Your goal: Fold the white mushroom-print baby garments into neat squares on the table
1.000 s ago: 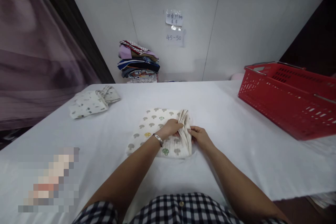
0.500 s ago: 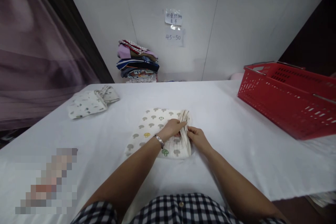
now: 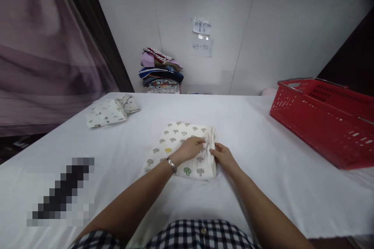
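A white cloth (image 3: 166,140) printed with grey, green and yellow mushrooms lies folded in front of me, its layered edge gathered on the right side. My left hand (image 3: 190,149), a silver bracelet at its wrist, rests over the cloth with fingers stretched toward that edge. At the right edge, my right hand (image 3: 224,156) pinches the layers between thumb and fingers. Some of its fingertips are hidden behind the fabric.
A second printed white cloth (image 3: 106,113) lies crumpled at the table's far left. On the right stands a red plastic basket (image 3: 318,120). Stacked fabrics (image 3: 162,72) sit beyond the white-covered table (image 3: 248,124). A pixelated dark object (image 3: 62,192) lies at left front.
My left hand has let go of the gathered layers and shifted slightly left, flattening out on the cloth. The right hand stays at the edge. The whole view has shifted slightly.
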The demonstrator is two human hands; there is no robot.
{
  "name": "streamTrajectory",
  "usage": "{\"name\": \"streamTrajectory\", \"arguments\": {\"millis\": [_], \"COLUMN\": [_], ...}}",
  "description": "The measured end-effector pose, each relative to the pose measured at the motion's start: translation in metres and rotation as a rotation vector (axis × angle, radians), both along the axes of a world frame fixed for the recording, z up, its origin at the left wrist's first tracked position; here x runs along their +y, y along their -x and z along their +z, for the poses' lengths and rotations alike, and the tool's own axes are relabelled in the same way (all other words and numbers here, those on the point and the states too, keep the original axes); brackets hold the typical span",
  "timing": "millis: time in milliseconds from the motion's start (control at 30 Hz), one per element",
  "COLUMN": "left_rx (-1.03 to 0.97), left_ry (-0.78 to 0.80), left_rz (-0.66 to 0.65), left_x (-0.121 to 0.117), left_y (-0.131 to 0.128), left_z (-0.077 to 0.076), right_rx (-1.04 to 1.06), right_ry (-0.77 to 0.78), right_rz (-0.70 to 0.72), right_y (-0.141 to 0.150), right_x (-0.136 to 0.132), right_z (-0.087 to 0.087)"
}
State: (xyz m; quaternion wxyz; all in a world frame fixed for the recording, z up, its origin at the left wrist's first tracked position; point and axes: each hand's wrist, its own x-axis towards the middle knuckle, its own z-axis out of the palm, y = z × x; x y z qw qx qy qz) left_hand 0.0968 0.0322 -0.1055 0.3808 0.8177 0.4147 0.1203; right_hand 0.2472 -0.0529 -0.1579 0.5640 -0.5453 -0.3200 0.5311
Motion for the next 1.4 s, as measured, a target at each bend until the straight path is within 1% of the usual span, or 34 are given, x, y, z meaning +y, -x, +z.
{"name": "streamTrajectory", "arguments": {"millis": [100,167,200,233,333,400,467,533,600,667,733,767,833,900,967,1033,1133,1200,1267,1333,1400], "left_rx": [0.087,0.175,0.228,0.277,0.374,0.389,0.385,0.371,0.351,0.334,0.321,0.314,0.303,0.300,0.302,0.309,0.318,0.312,0.296,0.279,0.272], "left_ry": [-0.320,-0.455,-0.475,-0.459,-0.314,-0.266,-0.272,-0.280,-0.268,-0.240,-0.213,-0.205,-0.196,-0.189,-0.187,-0.184,-0.190,-0.207,-0.223,-0.215,-0.195], "left_rz": [0.168,0.305,0.357,0.395,0.424,0.428,0.436,0.440,0.438,0.438,0.445,0.449,0.454,0.453,0.452,0.453,0.454,0.442,0.424,0.415,0.419], "left_x": [0.018,0.032,0.038,0.042,0.047,0.046,0.045,0.044,0.045,0.047,0.047,0.047,0.047,0.047,0.047,0.047,0.049,0.051,0.053,0.056,0.057], "left_y": [0.035,0.063,0.075,0.086,0.106,0.108,0.107,0.106,0.107,0.110,0.113,0.114,0.116,0.117,0.116,0.116,0.116,0.117,0.119,0.121,0.122], "left_z": [0.004,0.001,-0.003,-0.007,-0.020,-0.024,-0.026,-0.026,-0.026,-0.026,-0.026,-0.026,-0.026,-0.026,-0.025,-0.025,-0.028,-0.032,-0.035,-0.037,-0.034], "right_rx": [0.010,0.009,0.001,-0.017,-0.140,-0.261,-0.391,-0.466,-0.398,-0.211,-0.038,0.014,0.033,-0.031,-0.134,-0.235,-0.408,-0.529,-0.608,-0.623,-0.611], "right_ry": [0.033,0.057,0.074,0.094,0.158,0.193,0.220,0.212,0.149,0.026,-0.054,-0.046,0.060,0.174,0.224,0.271,0.343,0.357,0.350,0.331,0.312], "right_rz": [-0.004,0.000,0.003,0.007,0.039,0.079,0.112,0.120,0.129,0.155,0.164,0.158,0.138,0.110,0.093,0.110,0.193,0.252,0.288,0.302,0.320], "right_y": [-0.001,-0.001,-0.001,-0.001,0.000,0.000,0.001,0.004,0.009,0.013,0.015,0.015,0.012,0.007,0.003,0.001,0.001,0.002,0.004,0.005,0.004], "right_x": [-0.001,-0.002,-0.003,-0.003,-0.003,0.000,0.005,0.010,0.015,0.018,0.019,0.019,0.019,0.018,0.016,0.016,0.016,0.017,0.016,0.015,0.013], "right_z": [0.001,0.004,0.007,0.010,0.019,0.026,0.032,0.039,0.045,0.048,0.045,0.041,0.031,0.021,0.017,0.019,0.027,0.031,0.030,0.026,0.022]}}
